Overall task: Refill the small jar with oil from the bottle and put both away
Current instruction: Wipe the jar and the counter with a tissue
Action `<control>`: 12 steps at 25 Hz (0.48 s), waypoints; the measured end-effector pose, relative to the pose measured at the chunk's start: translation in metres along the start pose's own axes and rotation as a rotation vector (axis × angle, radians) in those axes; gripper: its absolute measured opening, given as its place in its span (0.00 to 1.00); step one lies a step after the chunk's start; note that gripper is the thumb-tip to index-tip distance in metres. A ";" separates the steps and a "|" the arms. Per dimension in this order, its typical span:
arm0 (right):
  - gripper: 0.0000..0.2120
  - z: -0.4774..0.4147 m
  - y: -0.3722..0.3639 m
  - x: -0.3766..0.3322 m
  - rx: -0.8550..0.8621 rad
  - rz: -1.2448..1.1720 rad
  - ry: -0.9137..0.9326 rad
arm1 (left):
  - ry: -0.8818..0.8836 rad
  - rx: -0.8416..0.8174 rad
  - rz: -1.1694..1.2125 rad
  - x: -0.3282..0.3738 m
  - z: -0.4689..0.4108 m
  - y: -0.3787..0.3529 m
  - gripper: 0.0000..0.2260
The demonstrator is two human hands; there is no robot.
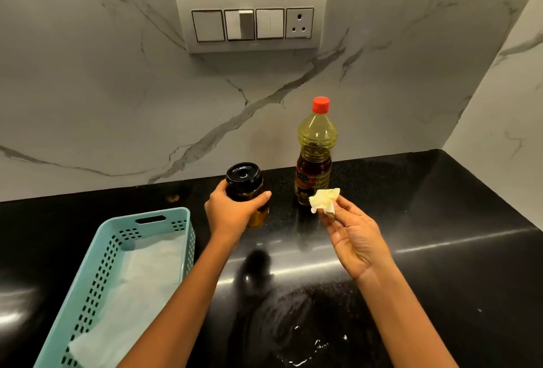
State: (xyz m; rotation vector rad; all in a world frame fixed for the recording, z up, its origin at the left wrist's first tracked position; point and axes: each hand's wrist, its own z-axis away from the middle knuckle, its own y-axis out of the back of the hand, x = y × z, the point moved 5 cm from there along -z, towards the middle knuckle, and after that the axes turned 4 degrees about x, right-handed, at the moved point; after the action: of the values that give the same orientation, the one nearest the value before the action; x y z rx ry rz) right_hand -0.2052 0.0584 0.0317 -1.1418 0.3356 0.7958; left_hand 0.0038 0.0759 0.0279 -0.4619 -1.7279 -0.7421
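My left hand [232, 212] grips the small glass jar [244, 181] around its body; the jar has a black lid on and amber oil in it, and is tilted slightly. The oil bottle [316, 151] stands upright on the black countertop to the right of the jar, with its red cap on and yellow oil inside. My right hand [354, 237] pinches a crumpled, oil-stained tissue [323, 199] between thumb and fingers, just in front of the bottle's label.
A light blue perforated basket [182, 222] lined with white paper sits at the front left of the black countertop [440, 220]. A switch panel with a socket [251, 22] is on the marble wall. White specks lie on the counter near the front.
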 end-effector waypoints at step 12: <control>0.08 -0.070 0.022 0.002 0.102 0.092 -0.069 | 0.129 0.077 -0.071 -0.064 -0.033 -0.059 0.25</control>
State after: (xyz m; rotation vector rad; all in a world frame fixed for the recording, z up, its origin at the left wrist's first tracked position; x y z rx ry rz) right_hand -0.2091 0.0003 -0.0124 -1.0068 0.3694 0.8870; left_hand 0.0068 0.0147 -0.0421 -0.2948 -1.6519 -0.7375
